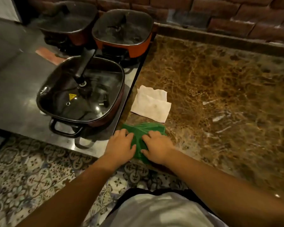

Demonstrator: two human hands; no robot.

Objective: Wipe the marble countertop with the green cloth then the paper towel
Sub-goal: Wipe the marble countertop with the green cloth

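The green cloth lies bunched at the near left corner of the brown marble countertop. Both hands are on it. My left hand covers its left side with fingers curled into the fabric. My right hand lies on its right side, fingers bent onto the cloth. A white folded paper towel lies flat on the marble just beyond the cloth, touched by neither hand.
Left of the marble runs a steel counter carrying three square electric pots with glass lids; the nearest pot sits close to the cloth. A brick wall backs the countertop. Patterned floor tiles lie below.
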